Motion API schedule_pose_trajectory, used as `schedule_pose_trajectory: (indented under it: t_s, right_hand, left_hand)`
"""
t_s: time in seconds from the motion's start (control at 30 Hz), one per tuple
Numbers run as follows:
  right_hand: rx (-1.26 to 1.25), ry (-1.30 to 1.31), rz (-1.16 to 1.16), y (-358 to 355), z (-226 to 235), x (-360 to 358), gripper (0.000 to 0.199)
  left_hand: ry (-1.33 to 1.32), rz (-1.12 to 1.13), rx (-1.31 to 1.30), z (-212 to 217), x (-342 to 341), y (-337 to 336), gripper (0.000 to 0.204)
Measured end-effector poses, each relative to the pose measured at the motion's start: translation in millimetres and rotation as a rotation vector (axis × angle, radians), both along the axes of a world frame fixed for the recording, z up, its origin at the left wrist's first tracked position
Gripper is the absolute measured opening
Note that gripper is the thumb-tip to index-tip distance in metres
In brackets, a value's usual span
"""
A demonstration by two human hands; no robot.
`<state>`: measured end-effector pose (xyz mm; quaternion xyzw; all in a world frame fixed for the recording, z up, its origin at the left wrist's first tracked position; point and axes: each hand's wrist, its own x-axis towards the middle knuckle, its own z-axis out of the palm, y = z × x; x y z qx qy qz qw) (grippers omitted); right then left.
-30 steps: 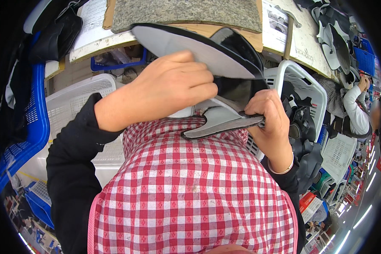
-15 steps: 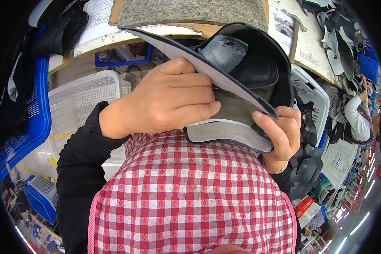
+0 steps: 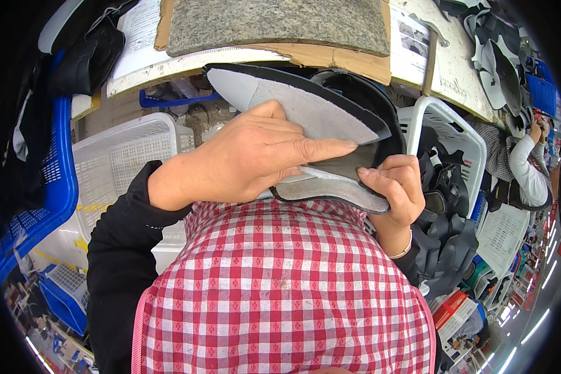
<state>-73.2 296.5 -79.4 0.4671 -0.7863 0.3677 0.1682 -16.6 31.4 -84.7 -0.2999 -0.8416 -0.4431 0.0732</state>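
Here, the black shoe upper [image 3: 330, 190] spans from the left hand [image 3: 249, 149], curled against its grey-lined far flap [image 3: 293, 103], to the right hand [image 3: 396, 187], pinching its right end — long axis slanting down rightward. The desk [image 3: 464, 87] crowds its far side, the apron [image 3: 280, 262] its near; a white basket [image 3: 413, 131] stands rightward.

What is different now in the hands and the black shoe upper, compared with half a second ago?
The left hand has straightened its index finger, which now points rightward along the grey-lined flap's lower edge. The flap's right corner has risen clear of the right hand, and the black shoe upper has tipped, hiding most of its interior. Neither hand has let go. The hammer and stone slab stay in place.
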Motion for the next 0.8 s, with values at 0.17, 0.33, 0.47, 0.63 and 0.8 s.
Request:
schedule_pose_trajectory:
  t_s: [0.17,0.33,0.47,0.63,0.8]
  right_hand:
    - [-0.007,-0.021,-0.026,9.9,-5.7,-4.2,0.032]
    - [0.007,-0.092,-0.122,11.7,-22.4,-11.6,0.031]
    - [0.344,-0.489,-0.131,6.9,1.6,-35.9,0.022]
    - [1.058,-0.075,0.004,5.0,33.6,-39.6,0.028]
    - [0.64,-0.002,0.0,-11.1,-26.5,-14.8,0.016]
  left_hand:
    - [0.022,-0.113,-0.1,1.0,-1.1,-2.0,0.071]
    - [0.018,-0.078,-0.124,-3.6,-1.7,3.1,0.079]
    - [0.025,-0.001,-0.134,-14.6,-16.1,23.2,0.084]
    - [0.045,-0.035,-0.15,-33.7,-34.0,46.1,0.089]
    - [0.028,0.106,-0.07,-29.6,-24.1,48.3,0.087]
